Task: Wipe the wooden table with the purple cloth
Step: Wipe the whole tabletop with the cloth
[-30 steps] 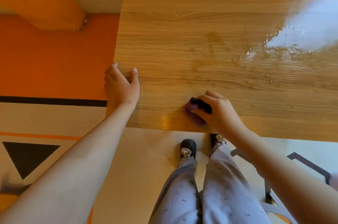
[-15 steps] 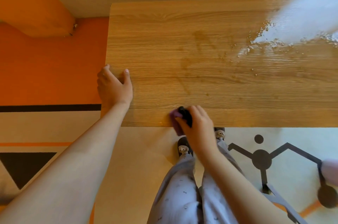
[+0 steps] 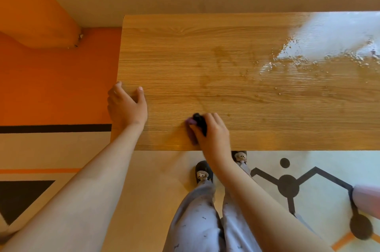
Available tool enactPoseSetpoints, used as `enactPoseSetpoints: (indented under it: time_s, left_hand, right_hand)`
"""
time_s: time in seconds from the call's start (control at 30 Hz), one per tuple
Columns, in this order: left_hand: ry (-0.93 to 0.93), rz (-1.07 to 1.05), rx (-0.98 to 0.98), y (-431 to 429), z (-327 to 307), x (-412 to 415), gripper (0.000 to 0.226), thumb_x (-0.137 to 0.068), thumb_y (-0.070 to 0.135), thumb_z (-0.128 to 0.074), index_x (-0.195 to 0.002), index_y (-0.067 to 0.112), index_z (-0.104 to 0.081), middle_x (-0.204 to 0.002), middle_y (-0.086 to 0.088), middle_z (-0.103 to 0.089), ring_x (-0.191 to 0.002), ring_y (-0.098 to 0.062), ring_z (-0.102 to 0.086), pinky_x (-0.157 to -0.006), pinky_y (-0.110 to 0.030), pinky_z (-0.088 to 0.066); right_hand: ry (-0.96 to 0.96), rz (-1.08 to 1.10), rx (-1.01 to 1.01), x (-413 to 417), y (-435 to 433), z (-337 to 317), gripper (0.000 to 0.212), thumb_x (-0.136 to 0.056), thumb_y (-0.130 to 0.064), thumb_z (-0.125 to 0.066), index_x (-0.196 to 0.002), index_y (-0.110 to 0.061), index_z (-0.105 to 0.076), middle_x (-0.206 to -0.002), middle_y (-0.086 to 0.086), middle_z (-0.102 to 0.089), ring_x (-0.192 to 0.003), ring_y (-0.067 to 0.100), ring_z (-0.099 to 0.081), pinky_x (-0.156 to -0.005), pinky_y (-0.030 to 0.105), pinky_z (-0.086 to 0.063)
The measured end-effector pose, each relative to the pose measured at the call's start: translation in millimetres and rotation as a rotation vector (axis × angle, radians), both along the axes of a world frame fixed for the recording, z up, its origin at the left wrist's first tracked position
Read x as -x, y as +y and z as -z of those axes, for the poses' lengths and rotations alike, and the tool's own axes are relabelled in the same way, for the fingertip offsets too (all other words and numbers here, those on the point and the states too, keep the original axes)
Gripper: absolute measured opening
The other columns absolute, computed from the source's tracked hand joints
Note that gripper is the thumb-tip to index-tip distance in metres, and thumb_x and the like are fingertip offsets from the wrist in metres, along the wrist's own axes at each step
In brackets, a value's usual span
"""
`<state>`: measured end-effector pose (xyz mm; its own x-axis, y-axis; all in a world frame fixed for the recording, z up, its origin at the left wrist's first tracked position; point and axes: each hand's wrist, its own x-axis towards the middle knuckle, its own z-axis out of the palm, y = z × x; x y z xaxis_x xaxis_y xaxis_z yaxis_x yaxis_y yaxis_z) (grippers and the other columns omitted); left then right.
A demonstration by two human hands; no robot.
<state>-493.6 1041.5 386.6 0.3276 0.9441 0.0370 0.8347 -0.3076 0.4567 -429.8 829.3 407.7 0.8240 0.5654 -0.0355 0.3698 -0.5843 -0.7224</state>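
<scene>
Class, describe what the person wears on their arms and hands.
The left forearm and right forearm are bare, with no sleeve in view. The left hand and right hand wear no gloves; no watch or bracelet shows at either wrist.

Bare wood runs wide across the middle of the wooden table (image 3: pixel 226 70), right to its far edge. Two things block the way: the left hand (image 3: pixel 126 107) gripping its left edge, and the right hand (image 3: pixel 213 134) holding the purple cloth (image 3: pixel 190 122) by its front edge.

Right hand's (image 3: pixel 213 134) purple cloth (image 3: pixel 190 130) on table (image 3: pixel 226 56)
</scene>
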Motion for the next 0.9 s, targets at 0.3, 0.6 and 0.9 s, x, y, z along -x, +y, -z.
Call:
enactPoseSetpoints:
  time_s: [0.3,0.6,0.9]
  left_hand:
    - [-0.007,0.002,0.009,-0.8,1.2,-1.6,0.057,-0.093,0.049,-0.046,-0.135,0.010,-0.038,-0.138,-0.013,-0.046,-0.121,-0.031,-0.047,-0.096,-0.044,-0.041]
    - [0.017,-0.009,0.004,-3.0,-1.9,-3.0,0.057,-0.094,0.047,-0.046,-0.136,0.010,-0.037,-0.138,-0.013,-0.045,-0.121,-0.032,-0.047,-0.096,-0.045,-0.040]
    - [0.019,-0.019,0.024,-6.3,-5.8,-5.5,0.058,-0.094,0.047,-0.046,-0.137,0.011,-0.037,-0.139,-0.014,-0.044,-0.123,-0.033,-0.045,-0.099,-0.046,-0.039]
  right_hand:
    - [-0.052,0.274,0.034,-76.8,-58.8,-12.0,0.019,-0.087,-0.021,-0.064,-0.100,-0.007,-0.060,-0.098,0.002,-0.058,-0.089,0.019,-0.055,-0.074,0.022,-0.037]
    - [-0.072,-0.072,-0.003,-30.4,45.2,2.4,0.020,-0.088,-0.022,-0.062,-0.094,-0.004,-0.057,-0.093,0.008,-0.056,-0.087,0.023,-0.052,-0.068,0.031,-0.042]
    - [-0.111,0.164,0.034,-133.2,4.5,-2.7,0.020,-0.090,-0.023,-0.060,-0.097,-0.005,-0.056,-0.098,0.009,-0.057,-0.091,0.027,-0.053,-0.072,0.026,-0.034]
